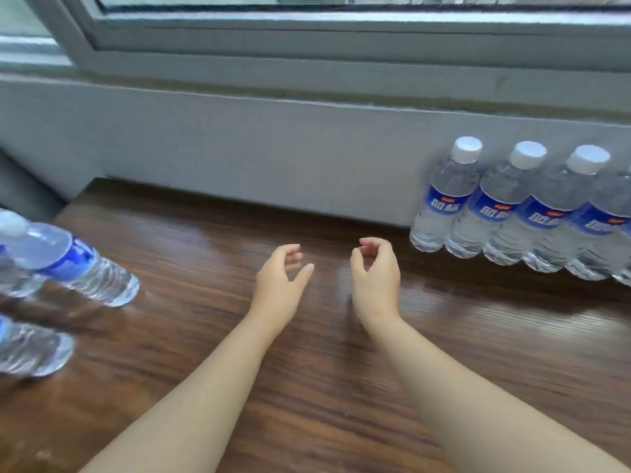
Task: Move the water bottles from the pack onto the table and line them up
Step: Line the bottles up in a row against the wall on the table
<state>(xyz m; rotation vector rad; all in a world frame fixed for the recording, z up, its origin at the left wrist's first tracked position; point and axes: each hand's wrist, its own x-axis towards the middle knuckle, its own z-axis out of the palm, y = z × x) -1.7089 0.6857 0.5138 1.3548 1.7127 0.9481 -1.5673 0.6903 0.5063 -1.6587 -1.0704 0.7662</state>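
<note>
Four lined-up bottles point(444, 203) wear blue labels point(443, 203), white Chinese lettering.

indoor room | wood-grain table point(307, 387) under window frame point(341, 32)

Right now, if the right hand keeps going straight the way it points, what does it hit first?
Probably nothing on the table: the right hand points at bare wood, then the wall. The bottle row sits off to its right.

Both forearms bare, reaching forward side by side above the table point(307, 387). Left hand point(278, 285) and right hand point(375, 278) hover near each other, fingers loosely curled, palms facing inward, holding nothing.
</note>
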